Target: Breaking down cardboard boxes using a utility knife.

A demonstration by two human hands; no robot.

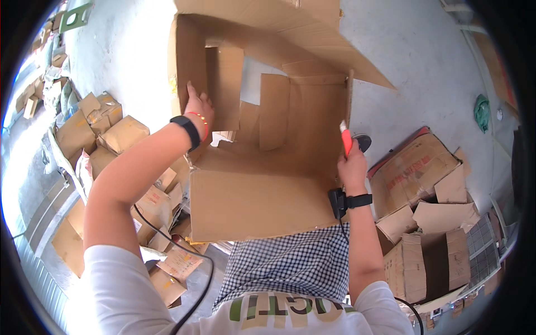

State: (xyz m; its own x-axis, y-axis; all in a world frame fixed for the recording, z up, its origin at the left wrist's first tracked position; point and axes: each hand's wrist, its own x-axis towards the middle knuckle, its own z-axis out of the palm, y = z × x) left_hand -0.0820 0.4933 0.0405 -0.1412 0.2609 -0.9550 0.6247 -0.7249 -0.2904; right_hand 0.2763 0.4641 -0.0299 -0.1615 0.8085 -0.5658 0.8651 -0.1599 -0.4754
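Note:
A large open cardboard box (262, 204) is in front of me, its flaps spread and its inside facing up. Through its far end, gaps between the bottom flaps let the pale floor show. My left hand (198, 109) rests against the inside of the box's left wall, fingers stretched out and apart. At the right wall, my right hand (353, 167) is closed around a red-handled utility knife (347, 140). The knife's pale tip points up and away from me, close to the wall's edge. Whether the tip touches the cardboard, I cannot tell.
Several cardboard boxes (125, 134) are piled on the left. At the right lie a flattened carton (416, 170) and an open box (407, 268). A black cable (211, 273) hangs by my left arm. A green bag (481, 113) lies on the floor, far right.

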